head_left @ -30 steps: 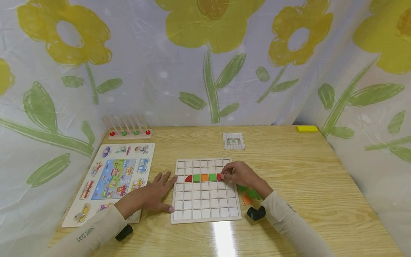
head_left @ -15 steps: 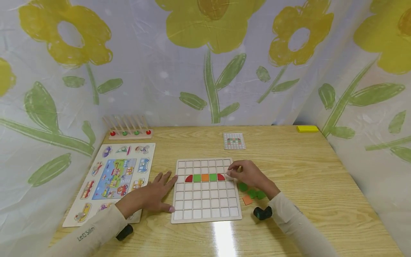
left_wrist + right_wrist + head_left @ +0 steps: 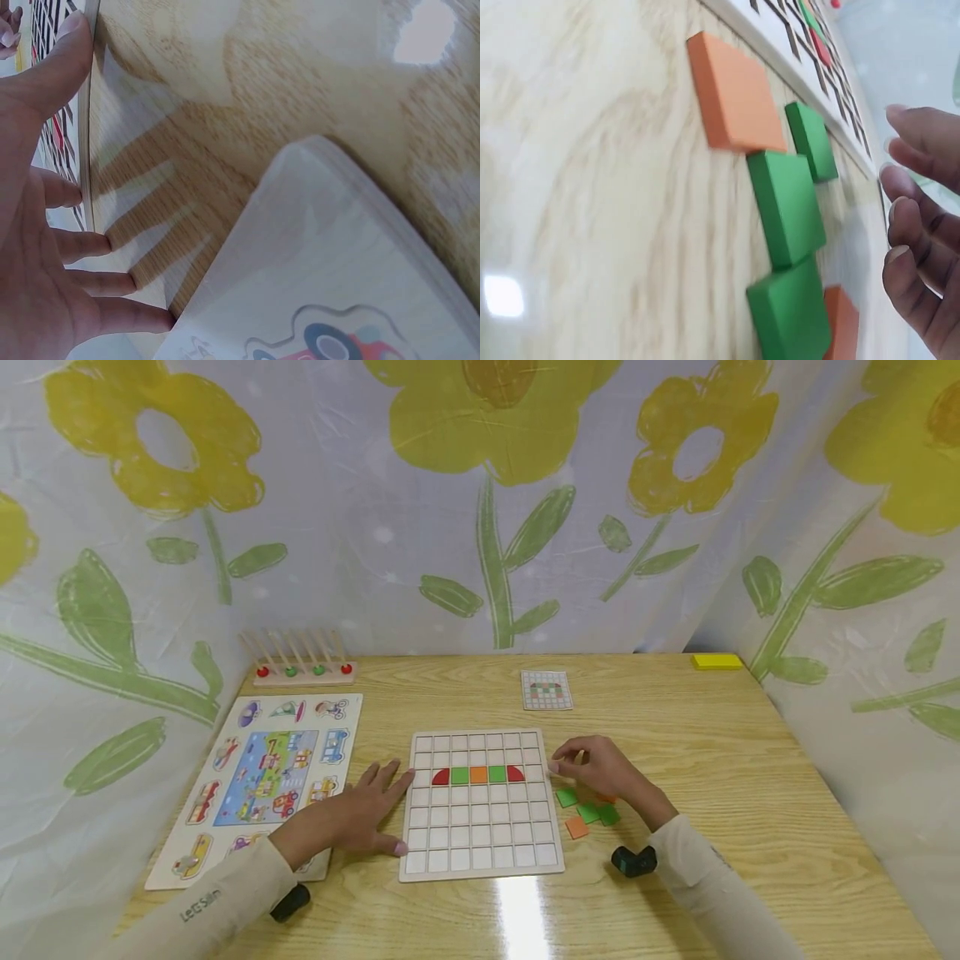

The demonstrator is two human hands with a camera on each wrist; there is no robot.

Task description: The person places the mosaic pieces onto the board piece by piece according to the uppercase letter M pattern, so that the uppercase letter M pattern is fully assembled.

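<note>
A wooden grid board (image 3: pixel 480 839) lies mid-table. One row holds a rounded red tile (image 3: pixel 441 777), a green tile (image 3: pixel 460 775), an orange tile (image 3: pixel 478 775), another green tile (image 3: pixel 497 774) and a rounded red tile (image 3: pixel 515 774). My left hand (image 3: pixel 366 810) is spread flat, thumb and index finger touching the board's left edge. Just off the right edge hovers my right hand (image 3: pixel 600 768), fingers loosely bent, nothing held. Below it lie several loose tiles: green (image 3: pixel 784 206) ones, an orange tile (image 3: pixel 739 94), and a second orange tile (image 3: pixel 842 322) partly hidden in the right wrist view.
A vehicle picture puzzle (image 3: pixel 348 706) lies left, partly under my left forearm. Behind it stands a peg rack (image 3: pixel 303 675) with red and green beads. A small pattern card (image 3: pixel 547 690) lies beyond the board; a yellow block (image 3: pixel 716 662) sits at the far right.
My right hand has let go of the right-hand red tile, which stays in its cell, and has moved right off the board, uncovering the loose tiles. The left hand has stayed still.
</note>
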